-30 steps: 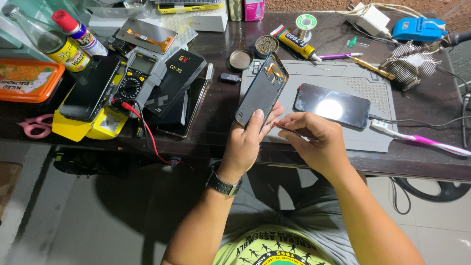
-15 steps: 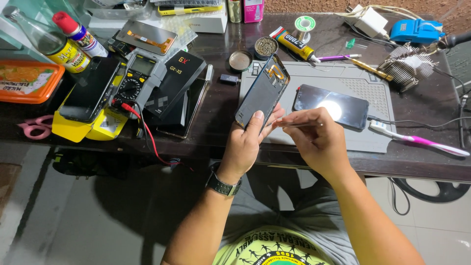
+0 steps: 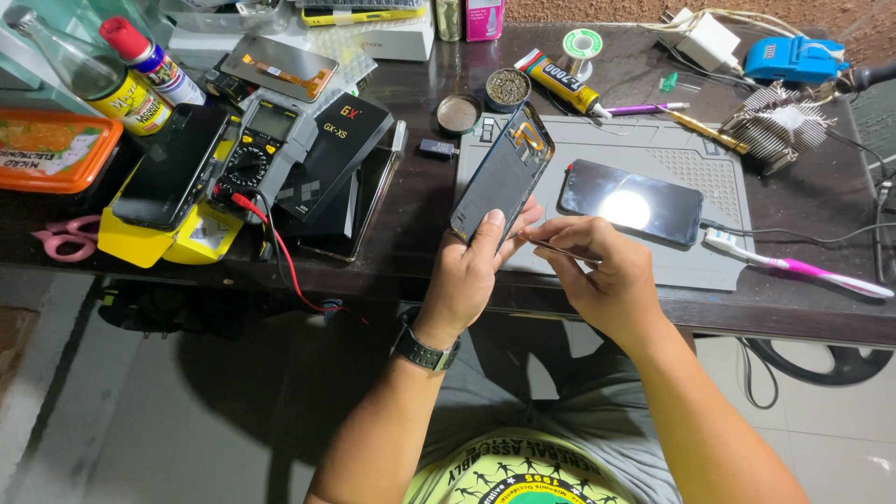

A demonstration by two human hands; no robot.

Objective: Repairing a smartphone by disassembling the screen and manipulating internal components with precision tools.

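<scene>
My left hand grips a dark phone frame by its lower end and holds it tilted up above the grey work mat. My right hand pinches thin metal tweezers whose tips point left at the frame's lower edge, next to my left thumb. A black phone screen lies flat on the mat just right of the frame and reflects a lamp.
On the dark table stand a yellow multimeter with a red lead, black boxes, a glue tube, two round tins, a pink toothbrush, a metal heat sink, pink scissors and an orange tub.
My right hand has moved left, bringing the tweezers against the lower edge of the frame. The left hand holds the frame slightly more upright.
</scene>
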